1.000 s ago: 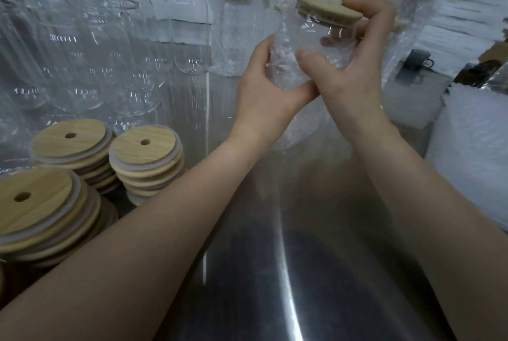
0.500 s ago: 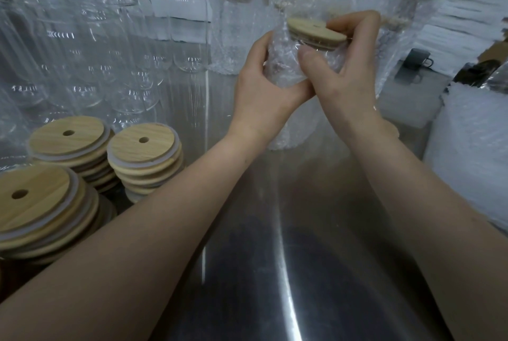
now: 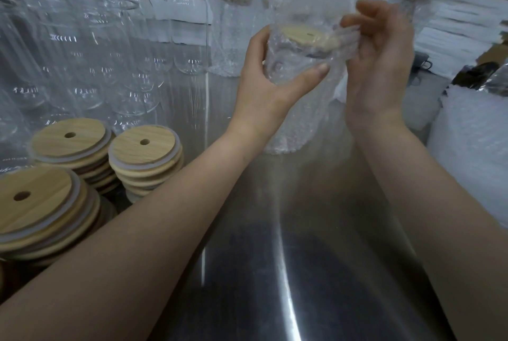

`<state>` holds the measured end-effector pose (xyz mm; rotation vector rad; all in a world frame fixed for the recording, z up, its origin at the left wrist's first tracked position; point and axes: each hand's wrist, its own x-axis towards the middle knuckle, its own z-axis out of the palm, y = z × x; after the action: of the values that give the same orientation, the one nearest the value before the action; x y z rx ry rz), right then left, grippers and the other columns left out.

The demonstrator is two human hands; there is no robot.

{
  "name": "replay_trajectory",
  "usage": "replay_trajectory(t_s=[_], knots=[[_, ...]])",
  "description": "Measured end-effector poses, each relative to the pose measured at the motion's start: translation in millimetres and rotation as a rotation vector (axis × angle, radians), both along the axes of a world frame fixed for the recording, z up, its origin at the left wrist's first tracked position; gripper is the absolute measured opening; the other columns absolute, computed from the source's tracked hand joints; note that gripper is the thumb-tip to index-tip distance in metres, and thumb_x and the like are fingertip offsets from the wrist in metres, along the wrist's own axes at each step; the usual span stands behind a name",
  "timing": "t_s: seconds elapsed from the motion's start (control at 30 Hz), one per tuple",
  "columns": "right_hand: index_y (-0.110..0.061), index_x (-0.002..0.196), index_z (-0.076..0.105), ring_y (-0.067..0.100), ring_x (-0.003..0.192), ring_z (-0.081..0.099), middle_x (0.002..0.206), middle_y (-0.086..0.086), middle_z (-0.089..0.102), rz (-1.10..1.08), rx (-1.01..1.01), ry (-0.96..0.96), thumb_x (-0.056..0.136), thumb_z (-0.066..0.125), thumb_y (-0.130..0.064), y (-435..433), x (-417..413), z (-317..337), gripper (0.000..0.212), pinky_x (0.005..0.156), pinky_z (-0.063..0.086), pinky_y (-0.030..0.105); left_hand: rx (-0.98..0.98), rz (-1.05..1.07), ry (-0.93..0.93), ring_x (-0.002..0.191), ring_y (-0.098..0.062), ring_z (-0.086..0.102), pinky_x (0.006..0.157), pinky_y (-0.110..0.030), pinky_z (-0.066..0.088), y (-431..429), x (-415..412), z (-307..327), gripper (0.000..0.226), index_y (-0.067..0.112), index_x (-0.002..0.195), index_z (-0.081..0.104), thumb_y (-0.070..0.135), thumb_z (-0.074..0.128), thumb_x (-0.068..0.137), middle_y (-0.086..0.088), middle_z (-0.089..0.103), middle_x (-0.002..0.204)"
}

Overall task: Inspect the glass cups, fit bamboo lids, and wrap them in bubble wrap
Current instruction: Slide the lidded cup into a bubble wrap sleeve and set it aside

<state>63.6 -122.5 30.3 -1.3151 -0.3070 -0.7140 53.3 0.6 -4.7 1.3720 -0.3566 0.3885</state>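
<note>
The cup (image 3: 291,62) is in the air above the far middle of the table (image 3: 275,258), tilted with its lid (image 3: 308,38) toward you and the wrap (image 3: 291,126) loose around it, the slack hanging down to the steel. Your left hand (image 3: 264,79) grips the body through the wrap, thumb across the front and fingers behind. Your right hand (image 3: 382,65) pinches the bunched film just beside the lid's rim, so the two hands are close together on the one bundle. Judge the glass as light but brittle and slick under plastic: the film may slide on it, so squeeze the wall of the cup, not the film alone, and do not lift by the lid, which may only be pressed on. The wrap is soft and springy and will likely unroll if you let go. At the near left edge stand three stacks of lids (image 3: 145,159), and beyond them along the far left crowd bare cups (image 3: 110,51), near enough for your left elbow to knock. Wrapped cups (image 3: 231,38) stand at the far edge just behind your hands, so they narrow the room to turn the bundle. A heap of spare wrap (image 3: 472,162) lies at the right edge, with stacked white sheets (image 3: 467,24) beyond it.
</note>
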Motion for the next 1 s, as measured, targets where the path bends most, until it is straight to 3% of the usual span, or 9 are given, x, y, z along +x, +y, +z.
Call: replay_trajectory(t_s=[0.1,0.27,0.37,0.47,0.57,0.63,0.73,0.9,1.0], knots=[[-0.001,0.111,0.056,0.029,0.098,0.056,0.101,0.018,0.061,0.099,0.176,-0.028,0.097,0.039,-0.023,-3.3,-0.2,4.0,0.031,0.088,0.047,0.037,-0.044,0.021,-0.004,0.120,-0.022,0.059,0.106,-0.043,0.046,0.1,-0.2,8.1,0.060,0.004,0.133,0.047,0.017,0.077,0.082,-0.013,0.060,0.128],[-0.004,0.111,0.055,0.029,0.093,0.061,0.097,0.013,0.064,0.092,0.261,-0.043,0.091,0.041,-0.013,-2.6,-2.9,3.2,0.026,0.083,0.053,0.036,-0.135,0.139,-0.004,0.115,-0.024,0.061,0.105,-0.043,0.046,3.6,2.2,21.7,0.028,0.004,0.113,0.067,0.017,0.071,0.088,-0.013,0.068,0.116],[-0.011,0.121,0.054,0.026,0.103,0.064,0.114,0.012,0.057,0.022,0.214,-0.001,0.089,0.036,-0.001,-4.3,-1.6,0.1,0.038,0.086,0.056,0.034,-0.199,0.188,-0.027,0.102,-0.020,0.065,0.101,-0.034,0.050,3.8,4.5,28.9,0.014,-0.001,0.100,0.073,0.009,0.068,0.091,-0.010,0.070,0.097],[-0.022,0.127,0.052,0.026,0.110,0.061,0.121,0.007,0.058,0.001,0.087,0.104,0.080,0.041,-0.001,-5.8,2.5,-4.4,0.053,0.084,0.054,0.033,-0.208,0.225,-0.034,0.098,-0.017,0.065,0.094,-0.026,0.051,4.3,5.1,36.5,0.011,0.002,0.097,0.075,0.007,0.067,0.091,-0.010,0.072,0.095],[-0.019,0.132,0.053,0.018,0.093,0.058,0.108,0.002,0.064,0.019,-0.016,0.167,0.077,0.042,-0.004,-6.6,7.2,-9.6,0.058,0.076,0.048,0.030,-0.183,0.296,-0.025,0.097,-0.018,0.066,0.093,-0.027,0.051,6.1,5.5,42.8,0.010,0.014,0.085,0.077,0.011,0.069,0.090,-0.007,0.074,0.093],[-0.014,0.124,0.058,0.010,0.080,0.058,0.092,-0.004,0.065,0.041,-0.049,0.165,0.076,0.045,-0.006,-5.2,8.5,-10.4,0.051,0.067,0.047,0.023,-0.173,0.320,-0.018,0.081,-0.012,0.064,0.081,-0.020,0.050,9.4,5.6,46.9,0.018,0.015,0.073,0.075,0.013,0.069,0.090,0.000,0.070,0.075],[-0.022,0.099,0.070,0.006,0.072,0.058,0.079,-0.010,0.064,0.065,-0.088,0.134,0.078,0.050,-0.009,-1.8,8.0,-9.8,0.032,0.061,0.046,0.019,-0.122,0.364,0.002,0.058,-0.011,0.048,0.066,-0.025,0.043,15.6,5.4,52.7,0.026,0.009,0.067,0.070,0.017,0.067,0.092,0.000,0.054,0.057],[-0.028,0.057,0.066,0.001,0.056,0.048,0.057,-0.019,0.054,0.096,-0.133,0.134,0.086,0.044,0.009,-3.5,8.8,-11.7,0.052,0.052,0.038,0.015,-0.195,0.420,0.009,0.061,-0.017,0.064,0.064,-0.035,0.052,19.6,3.3,56.9,0.010,0.011,0.094,0.069,0.010,0.059,0.096,-0.001,0.067,0.072],[-0.026,0.066,0.068,0.001,0.055,0.049,0.058,-0.015,0.056,0.126,-0.061,0.155,0.090,0.050,0.002,-3.9,8.0,-9.5,0.041,0.053,0.040,0.019,-0.262,0.407,0.064,0.060,-0.012,0.058,0.057,-0.024,0.045,16.6,-2.0,57.6,0.020,0.015,0.092,0.062,0.023,0.047,0.103,0.006,0.062,0.066]])
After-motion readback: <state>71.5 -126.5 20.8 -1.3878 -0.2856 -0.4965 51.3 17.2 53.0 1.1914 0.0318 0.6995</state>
